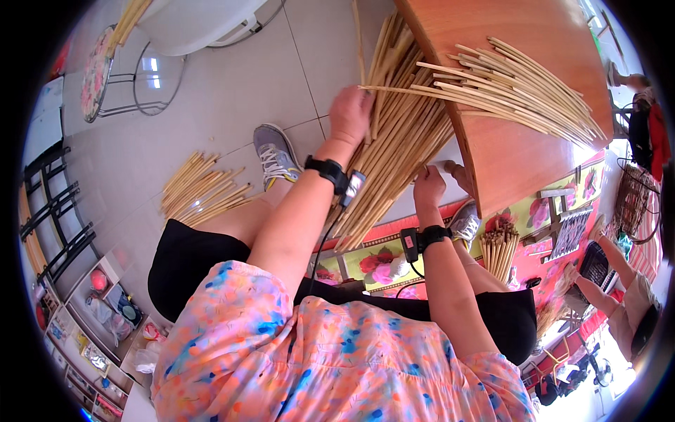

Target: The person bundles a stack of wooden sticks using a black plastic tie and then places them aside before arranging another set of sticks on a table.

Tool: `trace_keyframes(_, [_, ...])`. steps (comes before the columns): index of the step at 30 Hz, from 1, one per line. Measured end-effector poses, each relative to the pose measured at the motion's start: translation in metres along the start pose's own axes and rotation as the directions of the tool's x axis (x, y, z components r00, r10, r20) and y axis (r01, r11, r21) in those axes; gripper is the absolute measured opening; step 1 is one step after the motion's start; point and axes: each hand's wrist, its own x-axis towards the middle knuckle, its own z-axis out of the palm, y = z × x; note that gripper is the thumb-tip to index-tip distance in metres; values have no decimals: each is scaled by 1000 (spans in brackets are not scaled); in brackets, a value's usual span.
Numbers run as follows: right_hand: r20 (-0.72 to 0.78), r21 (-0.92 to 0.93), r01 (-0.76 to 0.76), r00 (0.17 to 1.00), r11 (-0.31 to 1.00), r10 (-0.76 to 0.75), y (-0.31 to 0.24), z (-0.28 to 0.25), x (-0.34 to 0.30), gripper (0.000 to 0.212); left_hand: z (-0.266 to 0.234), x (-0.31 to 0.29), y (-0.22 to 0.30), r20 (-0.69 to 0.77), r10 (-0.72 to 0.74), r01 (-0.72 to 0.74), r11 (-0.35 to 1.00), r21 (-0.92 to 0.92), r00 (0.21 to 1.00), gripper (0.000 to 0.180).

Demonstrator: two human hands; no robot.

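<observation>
A big bundle of thin tan wooden sticks [401, 133] lies slantwise in front of me, above my lap. At its left edge is my left hand [351, 116], closed on a stick [360, 42] that runs up from the fingers; the fingertips are partly hidden. My right hand [429, 187] is closed by the right edge of the bundle, and what its fingers hold, if anything, does not show. More sticks [513, 88] are fanned out on the brown wooden tabletop [531, 165], with some poking past its left edge.
A loose pile of sticks [204, 186] lies on the tiled floor [235, 91] at left. Another upright bundle [499, 250] stands by my right leg. A round stool [98, 74] and a white tub [193, 24] are at upper left. Another person's legs [612, 288] show at right.
</observation>
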Motion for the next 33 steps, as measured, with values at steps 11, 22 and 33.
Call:
trace_keyframes(11, [226,120,91,967,989,-117,-45,-12,13,36,6,-63,61,402,77,45,957,-286,913,13])
trace_keyframes(22, [244,376,-204,963,904,116,-34,-16,15,30,18,-39,2,370,-394,466,876,-125,841,20])
trace_keyframes(33, [320,409,-299,932,862,171,-24,-2,11,27,-7,-11,-84,149,-556,547,831,99,818,24])
